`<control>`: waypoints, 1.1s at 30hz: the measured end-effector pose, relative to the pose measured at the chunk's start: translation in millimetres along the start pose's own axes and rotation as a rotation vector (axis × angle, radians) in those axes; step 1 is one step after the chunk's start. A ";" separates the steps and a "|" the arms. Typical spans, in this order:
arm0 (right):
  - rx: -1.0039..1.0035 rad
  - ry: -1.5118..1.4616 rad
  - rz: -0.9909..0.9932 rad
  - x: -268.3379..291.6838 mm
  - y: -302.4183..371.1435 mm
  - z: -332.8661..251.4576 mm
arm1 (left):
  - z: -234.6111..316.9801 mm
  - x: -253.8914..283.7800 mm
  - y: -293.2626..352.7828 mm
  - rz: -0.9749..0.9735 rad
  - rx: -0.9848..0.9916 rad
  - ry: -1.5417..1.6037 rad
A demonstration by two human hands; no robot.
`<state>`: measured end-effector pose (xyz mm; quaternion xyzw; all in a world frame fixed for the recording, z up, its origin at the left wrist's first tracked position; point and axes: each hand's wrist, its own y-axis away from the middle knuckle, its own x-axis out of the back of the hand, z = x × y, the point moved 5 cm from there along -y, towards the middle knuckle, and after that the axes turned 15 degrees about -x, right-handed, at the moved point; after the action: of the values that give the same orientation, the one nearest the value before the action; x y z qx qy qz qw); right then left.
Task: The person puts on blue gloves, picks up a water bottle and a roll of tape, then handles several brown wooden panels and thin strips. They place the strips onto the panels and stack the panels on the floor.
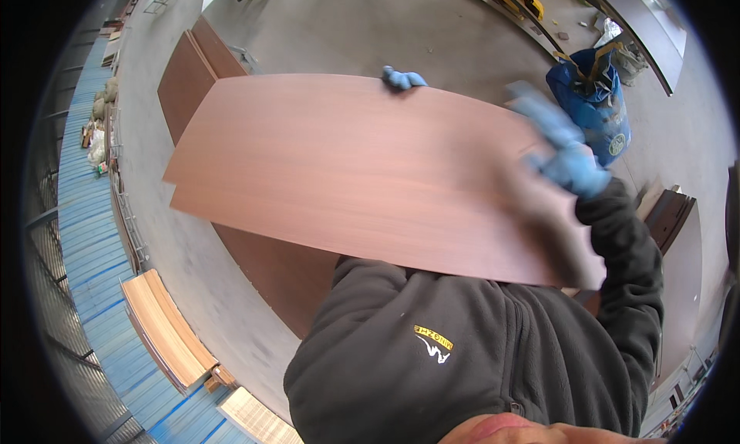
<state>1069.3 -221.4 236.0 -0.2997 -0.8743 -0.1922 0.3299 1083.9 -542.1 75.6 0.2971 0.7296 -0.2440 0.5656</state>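
Grey floor [331,39]; two gloved hands [402,79] [576,169], one raised panel [331,159].

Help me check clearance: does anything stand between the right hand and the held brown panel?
Nothing visible does. The right hand is at the right end of the held brown panel; blur hides whether they touch.

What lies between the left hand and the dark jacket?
In the head view, the brown board fills the stretch from left hand to jacket.
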 end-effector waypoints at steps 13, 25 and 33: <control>-0.830 -0.092 0.381 -37.9 30.9 250.1 | -79.0 55.1 -17.7 -0.001 0.224 -0.078; -0.093 -0.274 -0.033 17.7 160.0 9.7 | -171.5 117.6 102.3 0.062 0.568 -0.114; -0.338 -0.254 -0.026 65.0 218.1 46.6 | -276.8 127.9 207.8 0.436 0.953 -0.378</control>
<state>1150.6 -7.9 278.2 -0.3612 -0.8680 -0.3012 0.1596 1019.6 -184.0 14.1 0.6152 0.3461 -0.4732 0.5271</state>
